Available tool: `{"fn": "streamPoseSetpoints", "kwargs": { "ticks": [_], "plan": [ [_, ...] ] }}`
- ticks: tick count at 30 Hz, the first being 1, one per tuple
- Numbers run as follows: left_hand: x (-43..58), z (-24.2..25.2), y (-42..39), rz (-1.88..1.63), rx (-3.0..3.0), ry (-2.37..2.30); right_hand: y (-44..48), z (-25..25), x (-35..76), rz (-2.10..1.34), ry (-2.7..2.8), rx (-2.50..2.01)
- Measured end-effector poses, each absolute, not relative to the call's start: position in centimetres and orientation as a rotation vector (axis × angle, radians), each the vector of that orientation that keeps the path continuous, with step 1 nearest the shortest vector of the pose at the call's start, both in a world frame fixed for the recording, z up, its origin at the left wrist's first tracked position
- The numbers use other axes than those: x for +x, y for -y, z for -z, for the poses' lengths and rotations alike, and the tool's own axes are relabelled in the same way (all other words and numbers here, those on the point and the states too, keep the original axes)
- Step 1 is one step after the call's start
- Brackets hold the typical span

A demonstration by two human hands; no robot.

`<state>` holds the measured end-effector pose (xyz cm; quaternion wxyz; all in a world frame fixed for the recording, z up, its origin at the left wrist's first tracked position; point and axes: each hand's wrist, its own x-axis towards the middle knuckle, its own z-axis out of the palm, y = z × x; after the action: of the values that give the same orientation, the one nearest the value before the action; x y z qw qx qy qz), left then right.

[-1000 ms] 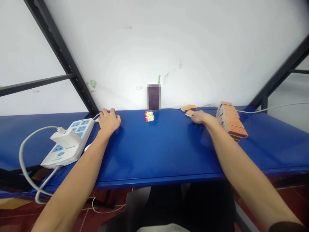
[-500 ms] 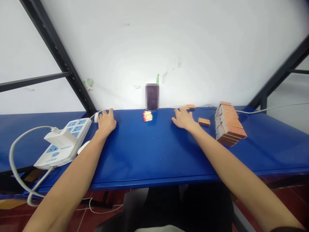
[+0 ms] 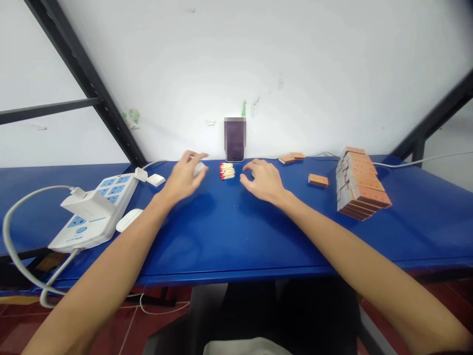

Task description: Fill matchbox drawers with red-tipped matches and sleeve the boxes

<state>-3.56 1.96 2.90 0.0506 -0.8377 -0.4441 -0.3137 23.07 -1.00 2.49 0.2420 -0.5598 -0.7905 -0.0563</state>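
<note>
Left hand [image 3: 180, 177], head view: pinching a small white piece [image 3: 199, 169] between thumb and fingers, near the left side of the matches; blurring too much to tell whether hollow or solid.
Right hand [image 3: 263, 179]: curving, thumb and forefinger parting, gripping nothing visible, hovering just right of the matches.
Matches [image 3: 227, 171]: lying in a small loose bunch on the blue table [image 3: 236, 246], between both hands, red heads pointing left, pale sticks pointing right.
Pinch on the white piece: probably calling for light pressure at the edges, keeping level, sparing possibly thin sides from buckling.
Sticks under the fingertips: likely rolling and scattering easily, so best handling softly and low, keeping all heads facing one way.
Dark panel [image 3: 235, 140]: standing behind the matches against the wall [image 3: 166, 74]; needing care against knocking.
Far left: two white pieces [image 3: 155, 180] lying beside the power strip [image 3: 79, 231].
Right side: a pair of orange boxes [image 3: 287, 159] lying by the wall, a single orange box [image 3: 318, 180] resting nearer, a stack of orange boxes [image 3: 364, 185] standing beyond.
</note>
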Motion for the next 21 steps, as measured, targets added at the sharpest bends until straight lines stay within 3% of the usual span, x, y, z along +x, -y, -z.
{"fn": "streamPoseSetpoints", "kwargs": {
  "ticks": [5,10,16,21],
  "plan": [
    [0.8,-1.6,1.3,0.803,-3.119,0.912,0.0,-0.6,23.1,0.029,2.467,-1.215],
    [2.5,-0.9,2.7,0.791,-3.276,0.860,-1.2,0.4,23.1,-0.039,2.581,-1.120],
    [1.3,-0.1,-0.1,1.140,-3.106,1.156,-1.7,0.5,22.6,-0.007,2.554,-1.230],
    [-0.4,0.4,-2.6,1.037,-2.726,1.548,-1.6,0.6,22.5,0.032,2.589,-1.233]
  ]
}}
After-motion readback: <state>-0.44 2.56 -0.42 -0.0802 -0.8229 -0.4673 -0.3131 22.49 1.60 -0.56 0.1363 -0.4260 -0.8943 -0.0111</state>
